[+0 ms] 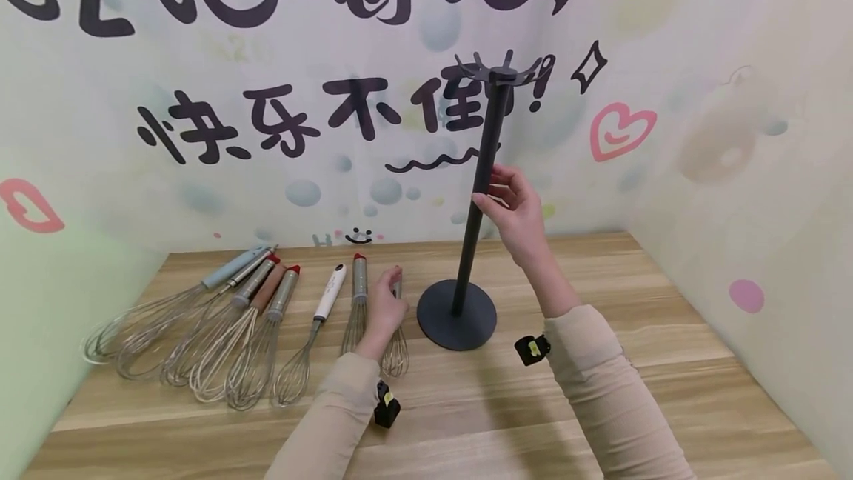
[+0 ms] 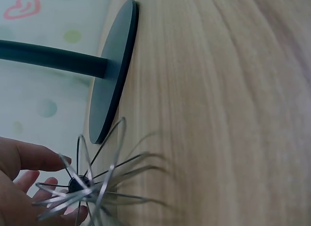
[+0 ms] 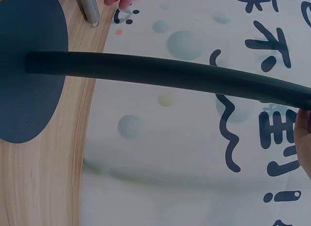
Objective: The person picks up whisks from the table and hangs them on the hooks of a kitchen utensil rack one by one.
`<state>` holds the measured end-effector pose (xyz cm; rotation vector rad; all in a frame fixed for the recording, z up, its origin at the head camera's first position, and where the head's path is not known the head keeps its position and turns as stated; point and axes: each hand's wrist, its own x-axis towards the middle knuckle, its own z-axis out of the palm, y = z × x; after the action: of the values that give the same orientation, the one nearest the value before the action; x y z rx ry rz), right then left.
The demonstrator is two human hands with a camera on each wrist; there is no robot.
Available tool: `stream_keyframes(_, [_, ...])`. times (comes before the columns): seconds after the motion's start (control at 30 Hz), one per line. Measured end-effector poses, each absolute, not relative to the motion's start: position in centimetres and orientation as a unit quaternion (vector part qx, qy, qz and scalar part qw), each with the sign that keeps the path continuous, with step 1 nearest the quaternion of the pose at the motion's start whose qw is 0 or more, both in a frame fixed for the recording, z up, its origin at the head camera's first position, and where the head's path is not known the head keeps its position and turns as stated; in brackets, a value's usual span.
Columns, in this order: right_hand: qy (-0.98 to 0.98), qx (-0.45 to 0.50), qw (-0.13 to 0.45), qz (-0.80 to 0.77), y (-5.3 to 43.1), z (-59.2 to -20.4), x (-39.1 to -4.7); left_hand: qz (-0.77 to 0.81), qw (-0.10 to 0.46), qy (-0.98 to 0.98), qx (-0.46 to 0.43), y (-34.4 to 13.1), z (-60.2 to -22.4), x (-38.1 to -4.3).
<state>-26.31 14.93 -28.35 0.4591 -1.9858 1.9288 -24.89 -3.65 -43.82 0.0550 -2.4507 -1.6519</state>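
Note:
My right hand (image 1: 523,221) holds the upright pole of a dark utensil stand (image 1: 488,139), thumb on the near side and fingers behind. A ring of hooks (image 1: 504,78) tops the pole, and a round base (image 1: 443,323) sits on the table. Left of the base, my left hand (image 1: 385,311) is over the handle of a small wire whisk (image 1: 396,358), fingers spread around it with a gap below the index finger. The left wrist view looks onto this whisk's wire loops (image 2: 104,187), with fingers and thumb on either side of the handle.
Left of my left hand lie a metal-handled whisk (image 1: 360,276), a white-handled whisk (image 1: 329,293) and several larger whisks (image 1: 249,291), wires toward me. The wooden table (image 1: 640,391) meets a printed wall (image 1: 373,191) behind.

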Motion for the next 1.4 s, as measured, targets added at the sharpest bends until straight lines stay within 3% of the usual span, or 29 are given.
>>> stream_keyframes(0.5, [-0.704, 0.16, 0.165, 0.672, 15.2, -28.4, -26.5, -0.553, 0.101, -0.826, 0.034, -3.3, -44.1, -25.0])
stream_keyframes(0.9, [-0.705, 0.161, 0.165, 0.67, 15.2, -28.3, -26.4, -0.588, 0.064, -0.804, 0.064, -3.2, -43.7, -24.8])
stream_keyframes(1.4, [-0.721, 0.163, 0.148, 0.657, 15.4, -28.0, -26.3, -0.626, 0.06, -0.773, 0.078, -2.9, -42.8, -24.8])
